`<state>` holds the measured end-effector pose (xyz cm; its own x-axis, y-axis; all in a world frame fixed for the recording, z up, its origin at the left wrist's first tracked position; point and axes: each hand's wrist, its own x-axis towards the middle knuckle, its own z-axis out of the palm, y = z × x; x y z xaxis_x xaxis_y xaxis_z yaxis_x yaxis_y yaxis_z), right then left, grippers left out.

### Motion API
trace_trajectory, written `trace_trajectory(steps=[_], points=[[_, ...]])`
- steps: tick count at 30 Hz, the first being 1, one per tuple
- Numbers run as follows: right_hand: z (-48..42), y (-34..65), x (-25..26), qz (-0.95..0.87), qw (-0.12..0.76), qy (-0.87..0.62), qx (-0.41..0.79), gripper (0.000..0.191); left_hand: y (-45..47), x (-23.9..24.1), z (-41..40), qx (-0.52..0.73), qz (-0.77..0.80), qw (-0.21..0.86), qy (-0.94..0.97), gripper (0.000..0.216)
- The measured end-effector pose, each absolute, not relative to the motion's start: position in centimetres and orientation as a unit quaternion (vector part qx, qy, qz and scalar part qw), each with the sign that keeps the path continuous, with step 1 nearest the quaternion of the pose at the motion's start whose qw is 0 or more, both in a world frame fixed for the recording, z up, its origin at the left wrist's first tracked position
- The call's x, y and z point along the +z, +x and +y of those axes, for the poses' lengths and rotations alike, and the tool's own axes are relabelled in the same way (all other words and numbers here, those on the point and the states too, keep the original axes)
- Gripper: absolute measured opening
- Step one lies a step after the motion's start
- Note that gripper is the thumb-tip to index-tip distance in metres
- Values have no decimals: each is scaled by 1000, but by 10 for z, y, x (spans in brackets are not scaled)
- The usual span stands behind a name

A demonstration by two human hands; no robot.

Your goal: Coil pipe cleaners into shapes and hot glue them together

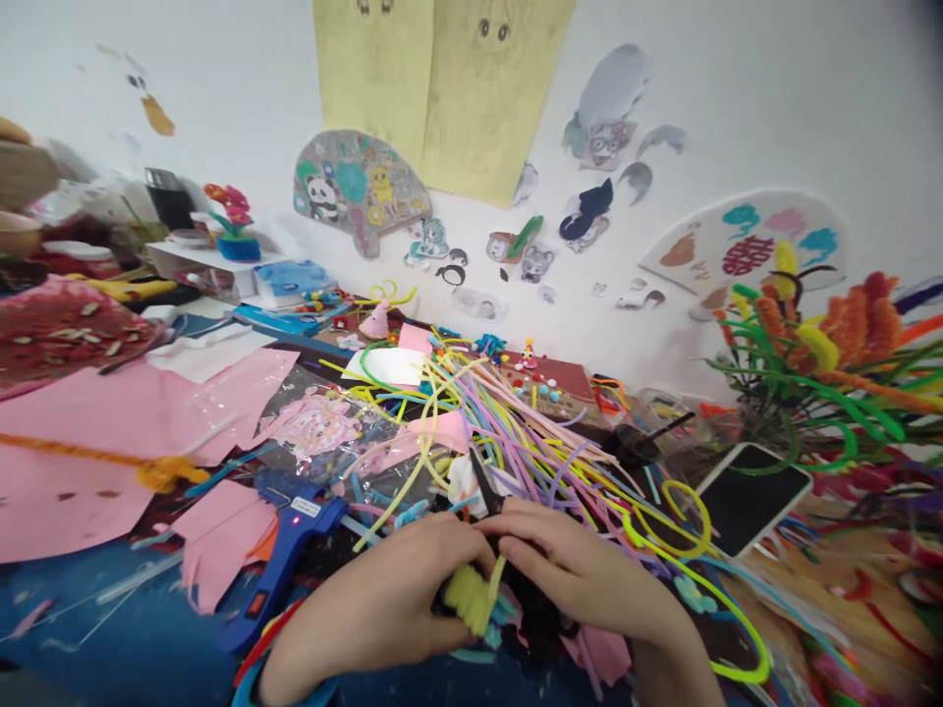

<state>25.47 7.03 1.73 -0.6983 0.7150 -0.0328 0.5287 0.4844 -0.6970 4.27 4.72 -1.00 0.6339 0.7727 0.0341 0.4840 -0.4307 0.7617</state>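
Observation:
Low in the middle of the head view, my left hand (413, 579) is closed around a pale yellow pipe cleaner (471, 599) bent into tight folds. One end of it sticks up toward my right hand (560, 560), whose fingers are pinched together on that end. Light blue fuzzy bits show just below the yellow folds. A dark narrow blade-like piece (484, 479) points up past my fingertips; whether a hand touches it is hidden. Left of my left wrist lies a blue hot glue gun (291, 535) with a red light lit.
Loose pastel pipe cleaners (516, 412) spread behind my hands. Pink sheets (169, 403) and an orange pipe cleaner stem (81, 449) lie to the left. On the right are a phone (755, 496) and a bunch of pipe-cleaner flowers (817, 363). A decorated white wall (243, 79) rises behind.

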Motion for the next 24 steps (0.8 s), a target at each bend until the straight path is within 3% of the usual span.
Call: trace_trajectory(steps=[7, 20, 24], points=[[73, 260, 14, -789, 144, -391, 452, 7, 43, -10, 50, 181, 386, 345, 836, 31], [76, 255, 6, -759, 153, -368, 515, 4, 42, -12, 52, 198, 424, 357, 808, 28], [79, 255, 4, -786, 157, -355, 481, 9, 41, -15, 53, 207, 421, 370, 802, 29]])
